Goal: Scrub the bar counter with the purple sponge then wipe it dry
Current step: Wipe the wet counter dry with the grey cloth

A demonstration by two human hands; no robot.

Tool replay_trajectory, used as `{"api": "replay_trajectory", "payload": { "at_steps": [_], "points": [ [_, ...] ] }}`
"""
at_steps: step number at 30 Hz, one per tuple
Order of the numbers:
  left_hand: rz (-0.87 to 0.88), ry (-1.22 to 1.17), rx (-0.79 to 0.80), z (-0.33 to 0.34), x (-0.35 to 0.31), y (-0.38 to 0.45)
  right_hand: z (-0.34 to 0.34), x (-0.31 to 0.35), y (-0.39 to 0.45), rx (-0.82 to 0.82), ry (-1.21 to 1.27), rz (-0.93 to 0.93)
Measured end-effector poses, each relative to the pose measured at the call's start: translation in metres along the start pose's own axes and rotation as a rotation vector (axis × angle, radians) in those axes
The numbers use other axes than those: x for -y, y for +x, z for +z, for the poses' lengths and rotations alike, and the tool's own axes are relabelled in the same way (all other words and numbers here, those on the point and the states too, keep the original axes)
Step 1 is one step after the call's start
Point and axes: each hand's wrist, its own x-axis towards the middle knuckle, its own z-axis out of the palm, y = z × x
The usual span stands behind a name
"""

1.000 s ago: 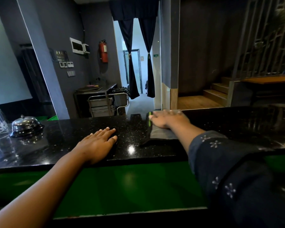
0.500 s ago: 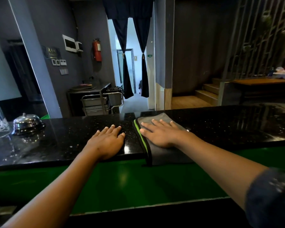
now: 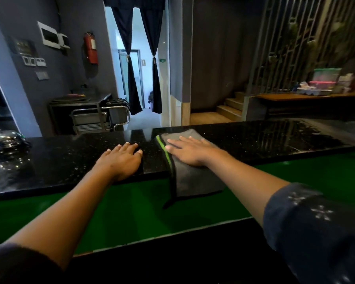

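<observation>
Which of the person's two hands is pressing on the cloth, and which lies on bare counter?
The right hand presses flat on the grey cloth. The left hand rests directly on the black counter.

1. The metal dome at the left end of the bar counter is cut off by the picture's left edge; only its right part shows.
2. The grey cloth is partly hidden under the right hand, and its lower part hangs over the counter's near edge.
3. The bar counter runs out of the picture at both the left and right edges.
4. The containers on the far wooden table are blurred; what they hold cannot be told.
5. The small panels on the left wall are too small to read.
6. Both forearms leave the picture at the bottom corners, their sleeves cut off.
</observation>
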Motion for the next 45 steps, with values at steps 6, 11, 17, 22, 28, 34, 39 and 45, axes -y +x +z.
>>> {"api": "replay_trajectory", "payload": {
  "at_steps": [6, 11, 17, 22, 28, 34, 39, 45],
  "points": [
    [0.007, -0.023, -0.018, 0.0, -0.003, -0.004, -0.017, -0.106, -0.034, -0.081, -0.032, 0.333],
    [-0.011, -0.054, -0.031, 0.0, -0.008, -0.003, -0.018, -0.085, -0.037, -0.077, -0.051, 0.49],
    [0.0, -0.062, -0.033, 0.0, -0.008, -0.004, 0.001, 0.042, -0.025, -0.081, -0.04, 0.236],
    [0.027, -0.035, 0.003, -0.002, 0.001, -0.002, 0.008, 0.066, -0.025, -0.009, -0.002, 0.071],
    [0.014, -0.02, -0.012, 0.002, 0.002, 0.0, -0.014, -0.079, -0.05, -0.088, 0.015, 0.205],
    [-0.037, -0.014, -0.046, 0.003, -0.004, 0.001, -0.033, -0.157, -0.047, -0.056, -0.028, 0.457],
    [-0.079, -0.027, 0.01, -0.005, -0.013, -0.009, -0.038, -0.137, -0.044, -0.065, -0.034, 0.453],
    [-0.141, 0.2, 0.027, -0.022, -0.04, 0.002, -0.017, -0.133, -0.071, -0.068, -0.043, 0.197]
  ]
}}
